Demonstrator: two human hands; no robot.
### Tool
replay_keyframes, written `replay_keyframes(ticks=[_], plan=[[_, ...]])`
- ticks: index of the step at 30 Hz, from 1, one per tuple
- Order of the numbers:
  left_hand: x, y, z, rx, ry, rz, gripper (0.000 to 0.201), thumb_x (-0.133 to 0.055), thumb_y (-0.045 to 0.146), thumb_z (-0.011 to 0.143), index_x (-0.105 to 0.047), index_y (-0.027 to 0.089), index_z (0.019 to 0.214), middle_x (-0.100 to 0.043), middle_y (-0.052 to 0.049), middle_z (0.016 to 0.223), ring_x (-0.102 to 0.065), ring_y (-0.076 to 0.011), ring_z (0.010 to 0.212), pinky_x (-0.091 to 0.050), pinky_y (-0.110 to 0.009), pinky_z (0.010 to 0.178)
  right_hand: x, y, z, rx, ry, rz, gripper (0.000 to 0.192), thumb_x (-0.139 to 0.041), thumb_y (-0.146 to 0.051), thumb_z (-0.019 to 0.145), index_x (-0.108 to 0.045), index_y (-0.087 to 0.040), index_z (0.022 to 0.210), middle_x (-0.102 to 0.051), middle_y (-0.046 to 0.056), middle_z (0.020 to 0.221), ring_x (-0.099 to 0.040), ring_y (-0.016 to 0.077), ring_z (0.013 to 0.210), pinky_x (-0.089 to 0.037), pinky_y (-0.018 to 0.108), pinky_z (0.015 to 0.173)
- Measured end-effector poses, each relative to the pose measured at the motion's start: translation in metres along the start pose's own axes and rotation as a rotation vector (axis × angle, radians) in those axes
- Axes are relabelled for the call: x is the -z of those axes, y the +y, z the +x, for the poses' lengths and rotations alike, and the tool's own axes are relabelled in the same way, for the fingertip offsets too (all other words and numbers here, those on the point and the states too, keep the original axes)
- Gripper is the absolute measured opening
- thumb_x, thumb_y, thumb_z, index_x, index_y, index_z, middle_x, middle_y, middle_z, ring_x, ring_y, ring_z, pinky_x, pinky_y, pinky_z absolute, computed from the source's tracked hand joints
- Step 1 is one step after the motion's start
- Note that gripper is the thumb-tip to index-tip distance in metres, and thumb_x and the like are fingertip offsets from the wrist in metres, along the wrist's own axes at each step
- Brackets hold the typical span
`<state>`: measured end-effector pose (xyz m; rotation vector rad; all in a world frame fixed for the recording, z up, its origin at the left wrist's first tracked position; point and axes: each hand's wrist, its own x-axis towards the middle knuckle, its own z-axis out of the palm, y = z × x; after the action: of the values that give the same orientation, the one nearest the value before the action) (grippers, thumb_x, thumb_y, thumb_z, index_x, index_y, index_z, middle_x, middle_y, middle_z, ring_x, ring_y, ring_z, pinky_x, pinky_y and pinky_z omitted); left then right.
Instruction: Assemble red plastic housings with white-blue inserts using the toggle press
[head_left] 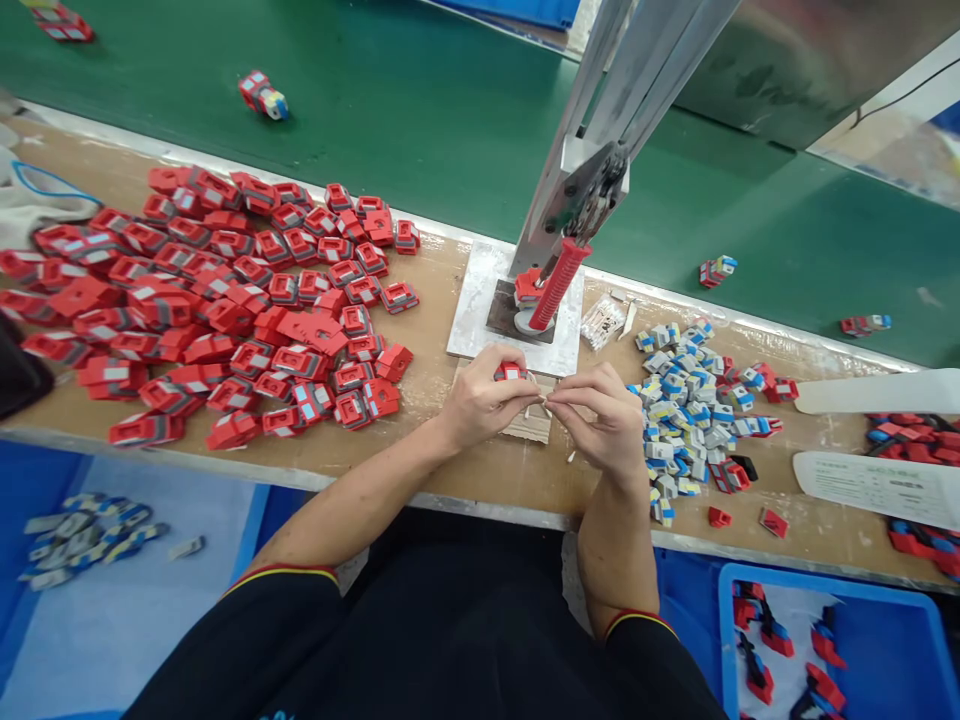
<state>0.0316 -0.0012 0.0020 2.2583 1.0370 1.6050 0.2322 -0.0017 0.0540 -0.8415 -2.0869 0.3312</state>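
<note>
From where I stand, a metal lever press (596, 190) with a red ribbed handle (561, 285) rises right before the person's hands, between them and the green conveyor belt (420, 110). Its pale metal base plate (472, 310) sits on the brown worktop (431, 460). A broad heap of red plastic vehicle bodies (225, 290) crowds the left side; to the right lies a heap of small grey, blue and yellow plastic parts (682, 400), with a clear bag of cotton swabs (602, 320) nearer the press. A blue plastic tray (930, 650) stands lower right.

The left hand (487, 395) is closed around a small red plastic piece (511, 370), held just in front of the base plate. It shows a glossy red body with pale panels, partly hidden by the fingers. The right hand (604, 415) has thumb and fingertips pinched together beside it; what they grip, I cannot tell.
</note>
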Motion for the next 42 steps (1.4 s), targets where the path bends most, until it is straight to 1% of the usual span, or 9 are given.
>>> replay_keyframes(ticks=[5, 12, 18, 23, 26, 29, 31, 36, 42], plan=[[0.0, 0.001, 0.001, -0.001, 0.013, -0.038, 0.012, -0.073, 0.027, 0.098, -0.079, 0.02, 0.09, -0.065, -0.008, 0.099, -0.065, -0.0174, 0.09, -0.058, -0.03, 0.076, -0.002, -0.003, 0.001, 0.053, 0.026, 0.002, 0.014, -0.072, -0.013, 0.095, -0.073, -0.026, 0.093, -0.078, 0.002, 0.086, -0.067, 0.0186, 0.074, -0.052, 0.036, 0.066], [0.0, 0.0, 0.001, 0.015, 0.04, -0.048, 0.013, -0.076, 0.028, 0.096, -0.078, 0.02, 0.087, -0.065, -0.007, 0.097, -0.064, -0.0165, 0.089, -0.056, -0.028, 0.073, -0.001, -0.003, -0.006, -0.072, 0.136, 0.142, 0.011, -0.063, -0.022, 0.102, -0.067, -0.025, 0.092, -0.069, 0.002, 0.084, -0.064, 0.0181, 0.077, -0.05, 0.035, 0.069], [0.0, 0.001, 0.002, 0.013, 0.041, -0.032, 0.017, -0.075, 0.031, 0.097, -0.077, 0.019, 0.086, -0.064, -0.006, 0.096, -0.063, -0.0156, 0.088, -0.055, -0.027, 0.072, 0.002, 0.002, -0.004, -0.059, 0.098, 0.077, 0.03, -0.054, -0.027, 0.107, -0.057, -0.024, 0.078, -0.064, 0.001, 0.076, -0.057, 0.0171, 0.07, -0.045, 0.034, 0.066], [0.0, 0.001, 0.002, 0.02, 0.034, -0.045, 0.015, -0.077, 0.031, 0.096, -0.078, 0.02, 0.086, -0.064, -0.006, 0.095, -0.063, -0.0159, 0.087, -0.055, -0.028, 0.073, 0.0, 0.009, -0.008, -0.136, 0.13, 0.065, 0.009, -0.061, -0.018, 0.101, -0.064, -0.026, 0.1, -0.067, 0.003, 0.094, -0.06, 0.0167, 0.077, -0.045, 0.031, 0.063], [0.0, 0.001, 0.002, 0.029, 0.033, -0.047, 0.015, -0.077, 0.031, 0.095, -0.078, 0.019, 0.085, -0.064, -0.006, 0.095, -0.063, -0.016, 0.087, -0.055, -0.028, 0.074, 0.0, 0.011, -0.01, -0.176, 0.146, 0.089, 0.019, -0.063, -0.018, 0.1, -0.063, -0.027, 0.116, -0.065, 0.002, 0.1, -0.053, 0.0149, 0.072, -0.043, 0.029, 0.06], [0.001, 0.001, 0.001, 0.039, 0.025, -0.054, 0.013, -0.078, 0.03, 0.094, -0.079, 0.02, 0.086, -0.064, -0.007, 0.097, -0.064, -0.0164, 0.088, -0.056, -0.028, 0.075, 0.002, 0.01, -0.009, -0.115, 0.066, 0.05, 0.005, -0.066, -0.021, 0.1, -0.066, -0.026, 0.099, -0.067, 0.002, 0.094, -0.061, 0.0176, 0.081, -0.049, 0.032, 0.069], [0.001, 0.001, 0.001, 0.038, 0.025, -0.063, 0.01, -0.078, 0.028, 0.094, -0.079, 0.021, 0.087, -0.065, -0.007, 0.098, -0.064, -0.0168, 0.089, -0.056, -0.029, 0.076, 0.003, 0.007, -0.008, -0.084, 0.016, 0.022, 0.012, -0.065, -0.021, 0.1, -0.066, -0.025, 0.089, -0.069, 0.003, 0.092, -0.064, 0.0192, 0.084, -0.052, 0.034, 0.073], [-0.001, -0.001, 0.0, 0.026, 0.047, -0.068, 0.009, -0.077, 0.027, 0.095, -0.079, 0.021, 0.088, -0.065, -0.007, 0.096, -0.065, -0.0168, 0.088, -0.057, -0.029, 0.075, -0.001, 0.003, -0.005, -0.079, -0.06, 0.035, 0.016, -0.069, -0.021, 0.097, -0.07, -0.025, 0.112, -0.077, 0.007, 0.101, -0.07, 0.0227, 0.088, -0.058, 0.039, 0.074], [0.0, 0.0, 0.0, 0.063, 0.047, -0.099, 0.008, -0.077, 0.027, 0.095, -0.08, 0.021, 0.091, -0.064, -0.007, 0.099, -0.064, -0.0162, 0.088, -0.058, -0.03, 0.076, -0.01, 0.003, -0.003, -0.049, 0.005, 0.032, 0.014, -0.073, -0.014, 0.094, -0.077, -0.028, 0.094, -0.08, 0.003, 0.086, -0.071, 0.0205, 0.079, -0.057, 0.038, 0.074]])
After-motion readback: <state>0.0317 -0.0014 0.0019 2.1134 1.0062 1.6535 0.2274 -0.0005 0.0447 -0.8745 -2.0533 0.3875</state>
